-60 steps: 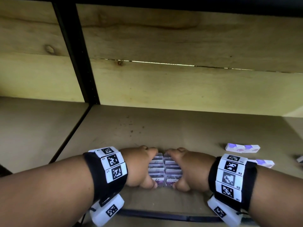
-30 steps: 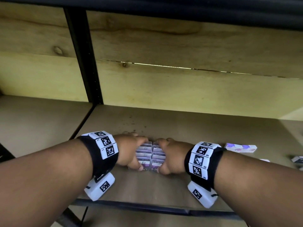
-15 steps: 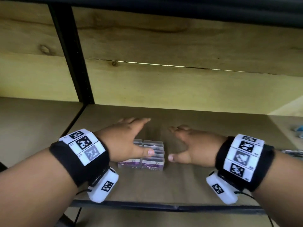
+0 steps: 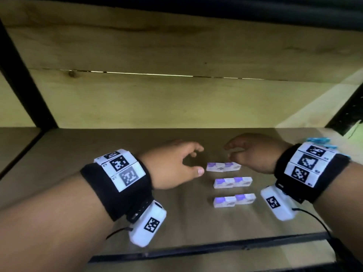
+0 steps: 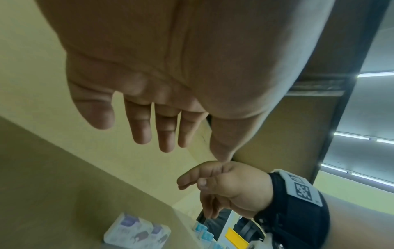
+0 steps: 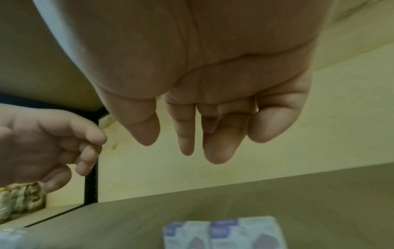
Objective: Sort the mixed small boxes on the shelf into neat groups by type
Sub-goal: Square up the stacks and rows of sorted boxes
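Both of my hands hover above the shelf board [image 4: 121, 197] with nothing in them: the left hand [image 4: 172, 165] has its fingers [image 5: 140, 128] apart and only loosely bent, thumb pointing toward the boxes, and the right hand [image 4: 255, 152] shows fingers [image 6: 185, 134] hanging loose and slightly curled, closing on nothing. Between and just below the two hands lie three white-and-purple boxes in a column running front to back: the far box [image 4: 223, 167] sits just beside my left thumb tip and below the right fingertips, touched by neither as far as I can tell; the middle box [image 4: 232, 182] and the near box [image 4: 234, 200] lie nearer the shelf's front edge, apart from one another. Each box carries two purple patches and grey marks, but motion blur leaves no printing that I can read; the left wrist view shows one of them [image 5: 136, 234] with the same illegible purple labels, and the right wrist view cuts another [image 6: 224, 234] off at the bottom edge. Each forearm wears a black wristband [image 4: 115, 191] with white square-code tags and small characters too blurred to read. Blue-topped items [image 4: 319, 141] are mostly hidden behind my right wristband. At the left edge of the right wrist view a yellowish patterned pack [image 6: 21, 200] stands in the neighbouring bay, its print indistinct.
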